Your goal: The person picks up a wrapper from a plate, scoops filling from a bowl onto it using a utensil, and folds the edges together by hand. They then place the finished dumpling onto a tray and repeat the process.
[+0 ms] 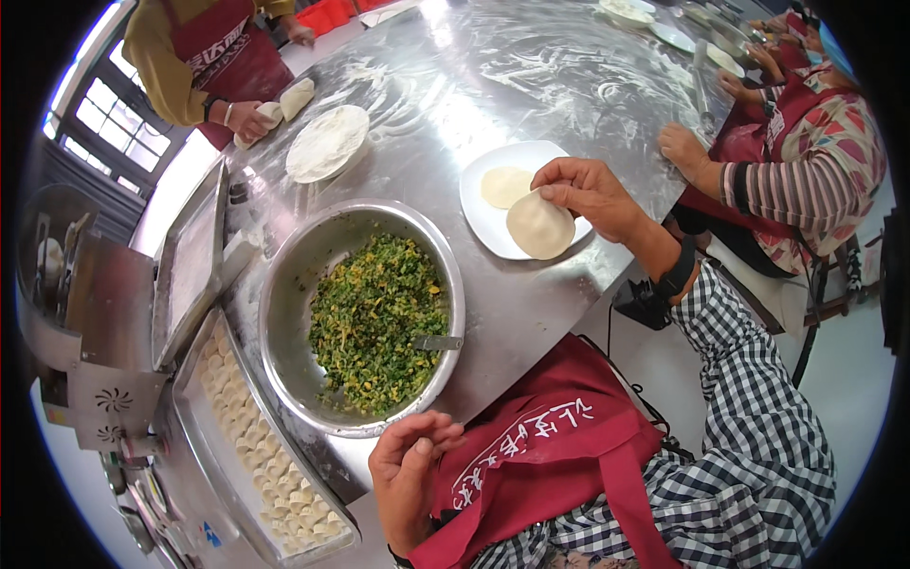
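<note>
The right hand pinches a dough wrapper by its edge; its own weight could stretch it. The left hand sits half-open, empty.

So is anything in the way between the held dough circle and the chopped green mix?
Only the steel bowl's rim stands between the dough circle, in the right hand, and the chopped green mix. Nothing else visible blocks the way over the white plate's edge and the tabletop.

A thin, round, pale dough wrapper hangs from the right hand over a white plate.
</note>
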Motion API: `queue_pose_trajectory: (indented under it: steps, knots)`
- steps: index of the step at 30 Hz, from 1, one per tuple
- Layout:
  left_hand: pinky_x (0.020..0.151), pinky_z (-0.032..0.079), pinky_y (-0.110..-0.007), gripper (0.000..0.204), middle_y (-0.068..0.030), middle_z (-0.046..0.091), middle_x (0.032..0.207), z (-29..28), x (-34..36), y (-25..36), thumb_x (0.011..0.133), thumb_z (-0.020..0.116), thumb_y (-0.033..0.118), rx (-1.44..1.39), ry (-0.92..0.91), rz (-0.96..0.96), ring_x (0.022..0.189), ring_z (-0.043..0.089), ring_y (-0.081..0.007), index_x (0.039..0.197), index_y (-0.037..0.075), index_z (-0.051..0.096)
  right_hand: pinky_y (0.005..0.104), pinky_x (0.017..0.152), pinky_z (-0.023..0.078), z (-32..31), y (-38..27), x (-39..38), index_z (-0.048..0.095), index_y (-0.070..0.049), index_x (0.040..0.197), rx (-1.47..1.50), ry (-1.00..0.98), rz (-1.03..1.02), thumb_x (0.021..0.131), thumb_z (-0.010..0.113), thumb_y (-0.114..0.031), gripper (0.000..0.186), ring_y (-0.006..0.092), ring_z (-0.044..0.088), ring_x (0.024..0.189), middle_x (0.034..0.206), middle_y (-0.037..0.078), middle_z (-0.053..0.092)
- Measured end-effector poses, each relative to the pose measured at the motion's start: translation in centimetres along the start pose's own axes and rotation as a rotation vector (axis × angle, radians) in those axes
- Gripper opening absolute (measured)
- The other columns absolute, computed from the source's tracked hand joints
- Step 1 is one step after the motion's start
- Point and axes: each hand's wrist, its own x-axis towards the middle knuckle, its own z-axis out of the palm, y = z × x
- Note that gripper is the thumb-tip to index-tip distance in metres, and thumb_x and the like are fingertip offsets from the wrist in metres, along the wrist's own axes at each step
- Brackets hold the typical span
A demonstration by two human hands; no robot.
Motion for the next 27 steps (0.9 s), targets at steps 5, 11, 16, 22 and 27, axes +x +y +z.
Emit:
queue_pose_trajectory:
  steps: [5,11,16,22,27]
  knots:
    - [0.081,0.05,-0.042,0.04,-0.0207,0.052,0.113,0.1,0.7,0.0,0.087,0.052,0.014,-0.203,-0.164,-0.052,0.101,0.056,-0.0311,0.121,-0.003,0.04,0.0197,0.061,0.045,6.0,-2.1,-1.3,0.059,0.001,0.096,-0.01,0.024,-0.095,0.084,0.057,-0.008,0.015,0.0063,0.055,0.07,0.081,0.003,0.061]
    - [0.092,0.043,-0.046,0.054,-0.02,0.043,0.126,0.3,1.5,0.6,0.092,0.036,0.036,-0.712,-0.211,-0.177,0.112,0.048,-0.0319,0.128,-0.003,0.031,0.0327,0.072,0.049,13.7,-4.1,-4.5,0.058,-0.002,0.099,-0.38,-0.473,-0.75,0.072,0.063,-0.001,0.027,0.0264,0.06,0.086,0.095,0.013,0.06]
    - [0.092,0.042,-0.047,0.051,-0.0186,0.047,0.122,-1.2,0.5,0.1,0.092,0.037,0.035,-0.633,-0.016,-0.104,0.11,0.05,-0.0312,0.125,-0.003,0.034,0.0341,0.077,0.047,12.8,-3.7,-3.1,0.059,-0.001,0.095,-0.407,-0.406,-0.743,0.062,0.07,0.001,0.034,0.0276,0.058,0.091,0.102,0.014,0.058]
    - [0.082,0.05,-0.044,0.034,-0.0146,0.055,0.11,-2.6,-0.2,-0.5,0.086,0.052,0.013,-0.503,0.133,-0.032,0.1,0.056,-0.0281,0.117,0.002,0.043,0.0295,0.06,0.047,12.3,-2.4,-3.5,0.059,-0.007,0.087,-0.815,-0.406,-0.62,0.059,0.071,-0.004,0.031,0.023,0.057,0.073,0.086,0.007,0.057]
    - [0.083,0.05,-0.043,0.032,-0.0137,0.057,0.107,-3.5,-1.2,-0.8,0.083,0.056,0.006,-0.583,0.231,0.008,0.098,0.057,-0.0274,0.113,0.001,0.046,0.0293,0.057,0.046,13.8,-1.3,-2.3,0.059,-0.005,0.079,-0.597,-0.487,-0.672,0.065,0.065,0.0,0.016,0.0217,0.058,0.067,0.08,0.006,0.056]
